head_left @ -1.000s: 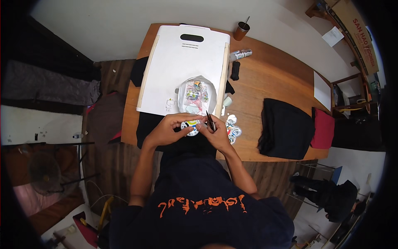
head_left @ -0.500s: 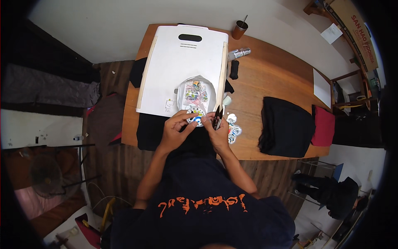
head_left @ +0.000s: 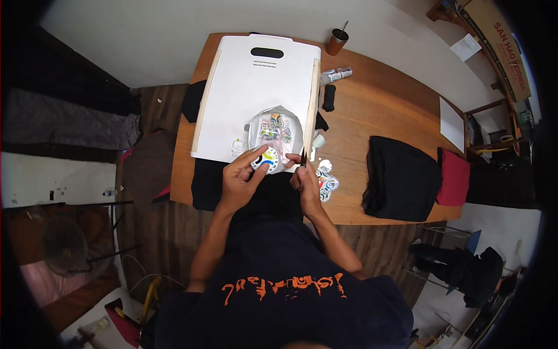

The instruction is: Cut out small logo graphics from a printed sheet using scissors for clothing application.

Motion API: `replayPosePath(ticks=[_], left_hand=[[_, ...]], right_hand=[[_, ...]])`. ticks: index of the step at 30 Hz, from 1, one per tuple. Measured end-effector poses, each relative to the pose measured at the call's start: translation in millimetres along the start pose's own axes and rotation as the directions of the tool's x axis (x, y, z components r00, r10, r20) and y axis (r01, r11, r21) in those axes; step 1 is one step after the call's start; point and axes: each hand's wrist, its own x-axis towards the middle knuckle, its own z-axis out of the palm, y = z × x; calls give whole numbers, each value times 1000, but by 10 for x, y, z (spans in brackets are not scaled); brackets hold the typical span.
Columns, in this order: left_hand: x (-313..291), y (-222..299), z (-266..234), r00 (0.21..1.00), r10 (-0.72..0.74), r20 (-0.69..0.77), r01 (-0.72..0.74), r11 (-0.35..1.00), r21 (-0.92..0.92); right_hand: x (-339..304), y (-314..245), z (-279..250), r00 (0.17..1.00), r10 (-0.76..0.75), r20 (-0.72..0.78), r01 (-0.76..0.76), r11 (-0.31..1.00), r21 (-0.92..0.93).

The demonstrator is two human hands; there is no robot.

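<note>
My left hand (head_left: 239, 181) pinches a round printed cut-out (head_left: 265, 158), white with yellow, blue and black marks, by its edge. Close by on the right, my right hand (head_left: 308, 185) is closed around small dark snips (head_left: 303, 158), their blades pointing away from me. Just beyond both hands, a round whitish container (head_left: 298, 125) rests on the white board (head_left: 229, 87) and holds colourful printed scraps. Several similar round cut-outs (head_left: 329, 185) lie in a loose pile on the table, right of my right hand.
The wooden table (head_left: 401, 110) carries folded black cloth (head_left: 401, 177) and red cloth (head_left: 452, 176) on the right. A brown cup (head_left: 336, 42) stands at the back. Near it are a clear roll with prints (head_left: 336, 74) and a small black item (head_left: 329, 98).
My hands have moved apart. The left hand has drawn the cut-out slightly left and turned its face, while the right has let go of its edge and shifted its grip on the snips.
</note>
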Motion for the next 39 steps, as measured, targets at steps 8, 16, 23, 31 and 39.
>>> replayPosePath(ticks=[8, 16, 23, 31, 39], left_hand=[[31, 79, -7, 998, 36, -59, -34, 999, 28], [39, 64, 14, 985, 102, -140, -99, 995, 24], [21, 42, -1, 982, 124, -139, -112, 989, 94], [14, 56, -9, 986, 116, -117, -109, 992, 66], [-11, 85, 33, 994, 89, -69, -86, 996, 38]], right_hand=[[-163, -141, 31, 979, -39, 201, 57, 995, -86], [-250, -70, 95, 956, 8, 292, -29, 997, 68], [-266, -31, 146, 929, 95, 358, -137, 986, 96], [-174, -34, 131, 934, 135, 331, -183, 976, 118], [-97, -54, 121, 951, 98, 292, -142, 981, 132]])
